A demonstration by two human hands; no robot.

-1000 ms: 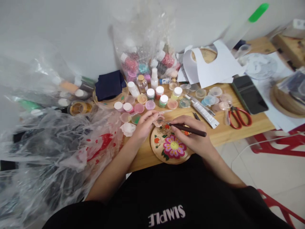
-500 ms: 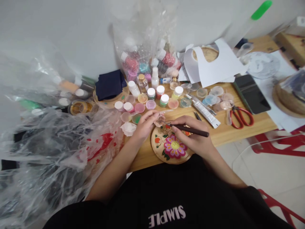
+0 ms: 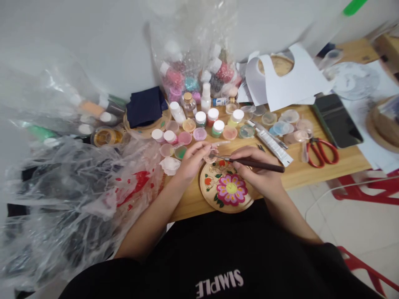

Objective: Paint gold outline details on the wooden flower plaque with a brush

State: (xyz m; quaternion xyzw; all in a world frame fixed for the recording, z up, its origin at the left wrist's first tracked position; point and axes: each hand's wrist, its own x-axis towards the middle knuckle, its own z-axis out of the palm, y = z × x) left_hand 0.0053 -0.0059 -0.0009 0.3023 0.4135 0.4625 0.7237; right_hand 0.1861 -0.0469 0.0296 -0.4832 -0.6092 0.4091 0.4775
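Note:
Between the fingertips of my left hand (image 3: 192, 161) is a small clear plastic cup (image 3: 212, 156) with something pinkish in it. My right hand (image 3: 257, 169) grips a thin tool with a dark brown handle (image 3: 264, 165) and a slim metal shaft. The tool's tip reaches to the cup; whether it touches the contents I cannot tell. Below both hands lies a round wooden board (image 3: 207, 199) at the table's front edge. It carries a pink and purple flower (image 3: 231, 189), orange blossoms and green leaves. My right hand covers part of its right side.
Paint jars (image 3: 218, 128) and small open cups stand behind my hands. A white tube (image 3: 274, 146), red-handled pliers (image 3: 322, 152) and a phone (image 3: 338, 120) lie to the right. Crumpled plastic sheeting (image 3: 77, 216) spreads at the left. A white crumpled tissue (image 3: 170, 165) sits by my left hand.
The right hand and its tool have shifted slightly right, drawing the handle a little away from the cup. The whole view has moved slightly. My left hand keeps its hold on the cup.

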